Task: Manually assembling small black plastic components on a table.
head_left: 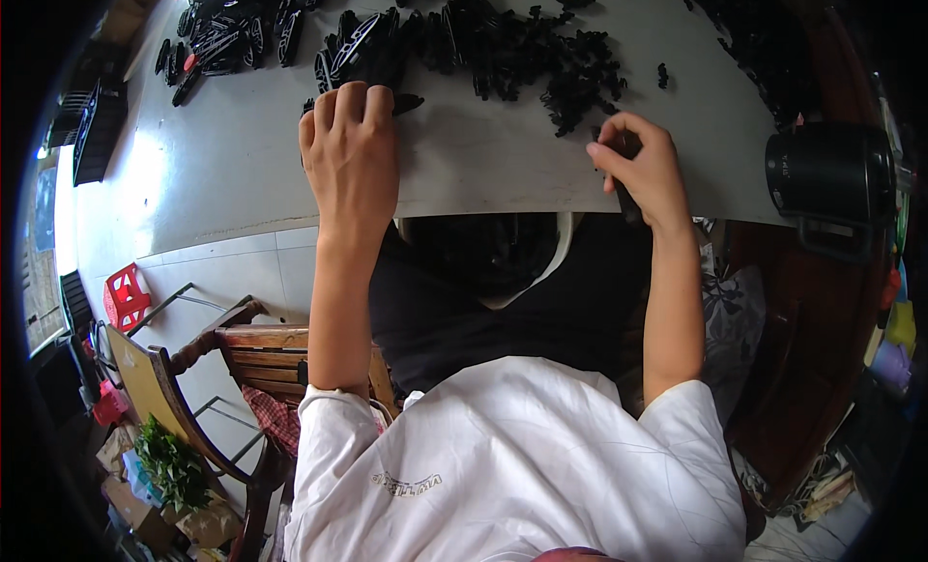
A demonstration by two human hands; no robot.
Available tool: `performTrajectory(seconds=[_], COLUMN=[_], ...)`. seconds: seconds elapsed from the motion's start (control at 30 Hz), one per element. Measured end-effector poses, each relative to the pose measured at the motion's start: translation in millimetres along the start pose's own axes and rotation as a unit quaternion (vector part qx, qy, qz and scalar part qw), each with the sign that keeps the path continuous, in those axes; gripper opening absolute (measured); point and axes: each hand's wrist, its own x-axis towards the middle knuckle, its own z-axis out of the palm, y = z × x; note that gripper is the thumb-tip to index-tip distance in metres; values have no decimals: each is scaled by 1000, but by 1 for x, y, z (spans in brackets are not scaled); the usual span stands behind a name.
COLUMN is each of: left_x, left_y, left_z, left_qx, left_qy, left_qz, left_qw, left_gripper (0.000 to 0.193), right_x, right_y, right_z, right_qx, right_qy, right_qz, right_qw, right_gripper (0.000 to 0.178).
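Observation:
My left hand point(350, 161) is at the near edge of a heap of long black plastic parts point(362, 45), its back turned up and its fingers curled down. A tapered black plastic part point(410, 104) sticks out beside those fingers; the fingertips are hidden. Over the table's right half, my right hand point(650, 171) is closed with thumb and forefinger nearly together. Something dark and narrow point(628, 206) shows along its palm, but its kind cannot be made out. Beyond this hand lies a pile of small black plastic pieces point(585, 79).
More long black parts point(227, 30) lie at the far left of the grey table point(232, 166). One small black piece point(663, 76) lies apart. A black container point(829, 175) stands at the right edge. Below the table edge, a pale-rimmed tub point(565, 238) sits between my legs. A wooden chair point(261, 345) is at left.

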Motion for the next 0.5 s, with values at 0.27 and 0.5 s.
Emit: performTrajectory(seconds=[0.27, 0.5], left_x=[-32, -55], left_y=[37, 76], left_z=[6, 2], left_qx=[-677, -873], left_qy=[-23, -128], left_qz=[-207, -345], left_qw=[706, 319], left_gripper=[23, 26], right_x=[-35, -57], right_y=[-12, -25], right_z=[13, 42], right_qx=[232, 283], right_qy=[-61, -58], right_qz=[39, 50], right_qw=[970, 956], right_gripper=[12, 12])
